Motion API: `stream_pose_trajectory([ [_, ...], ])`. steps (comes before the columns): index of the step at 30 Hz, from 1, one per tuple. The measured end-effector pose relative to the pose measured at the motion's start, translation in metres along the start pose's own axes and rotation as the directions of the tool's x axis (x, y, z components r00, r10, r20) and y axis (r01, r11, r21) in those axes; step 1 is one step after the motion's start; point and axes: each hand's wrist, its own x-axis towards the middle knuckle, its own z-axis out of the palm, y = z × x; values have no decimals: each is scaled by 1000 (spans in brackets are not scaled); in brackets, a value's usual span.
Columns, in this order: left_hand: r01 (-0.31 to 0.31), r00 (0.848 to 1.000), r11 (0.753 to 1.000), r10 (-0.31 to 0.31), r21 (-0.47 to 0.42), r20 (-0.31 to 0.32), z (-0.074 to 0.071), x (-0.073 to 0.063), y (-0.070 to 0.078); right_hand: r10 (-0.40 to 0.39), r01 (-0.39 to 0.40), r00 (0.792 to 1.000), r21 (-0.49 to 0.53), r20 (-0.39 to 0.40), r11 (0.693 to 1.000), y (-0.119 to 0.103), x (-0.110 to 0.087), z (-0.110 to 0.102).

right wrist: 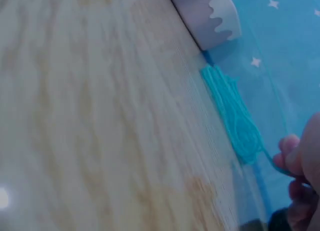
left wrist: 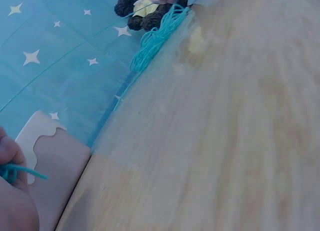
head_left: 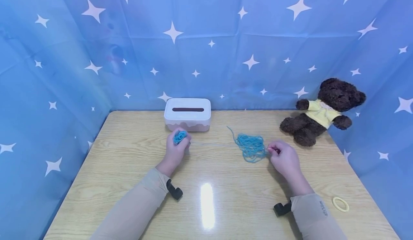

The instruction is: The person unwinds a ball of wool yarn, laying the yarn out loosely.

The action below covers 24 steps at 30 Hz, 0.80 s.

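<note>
As the right forearm (head_left: 317,213) angles inward, its hand (head_left: 285,158) pinches blue yarn (head_left: 251,147).

Curtain (head_left: 213,57): we see creased blue cloth with white four-pointed stars (head_left: 173,32).
Tabletop (head_left: 238,190): we face pale wood grain.
Glare (head_left: 207,206): we notice a white streak.

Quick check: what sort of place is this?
Probably a staged tabletop workspace: a wood-grain table closed in at the back and both sides by a blue star-print cloth backdrop, with a tissue box and brown teddy bear toward its far edge.
</note>
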Motion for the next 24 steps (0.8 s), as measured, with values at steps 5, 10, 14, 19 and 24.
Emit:
stream_pose_trajectory([
  [5, -5, 996, 1000, 7, -18, 86, -1, -1, -3, 16, -14, 992, -15, 125, 1000, -3, -1, 1],
  [10, -16, 988, 999, 22, -44, 152, 1, -2, -6, 1, 4, 989, -30, 150, 1000, -10, -2, -1],
  [14, -21, 984, 998, 30, -57, 175, 2, -1, -5, -36, 36, 996, 1, 83, 999, -24, -3, 3],
  [19, -10, 980, 998, 22, -66, 197, 3, -1, -3, -204, 203, 979, 112, -1, 973, -67, -5, 23],
  [24, 1, 974, 996, 18, -84, 225, 5, -1, -4, -296, 257, 940, 223, 167, 940, -116, -6, 53],
])
